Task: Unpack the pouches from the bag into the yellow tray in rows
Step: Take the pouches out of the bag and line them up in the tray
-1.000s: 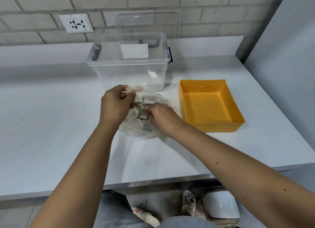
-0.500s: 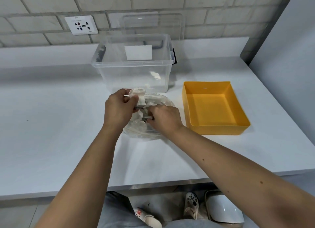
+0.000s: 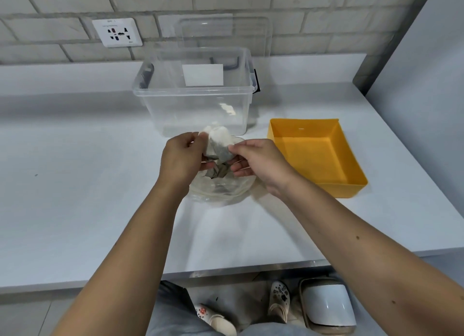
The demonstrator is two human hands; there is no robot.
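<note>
A clear plastic bag (image 3: pixel 222 189) with several white pouches inside lies on the white counter in front of me. My left hand (image 3: pixel 179 160) grips the bag's bunched opening at its left side. My right hand (image 3: pixel 256 161) pinches a white pouch (image 3: pixel 219 141) by its lower right corner and holds it just above the bag's mouth. The yellow tray (image 3: pixel 351 189) stands to the right of the bag, and I see nothing inside it.
A clear storage tub (image 3: pixel 193 114) stands just behind the bag, with its lid (image 3: pixel 223 33) leaning on the brick wall. A wall socket (image 3: pixel 116 32) is at the back left. A grey partition (image 3: pixel 426 89) borders the counter's right. The counter edge runs below my forearms.
My right hand has come up out of the bag with a white pouch pinched in its fingers. My left hand keeps its hold on the bag's opening.
</note>
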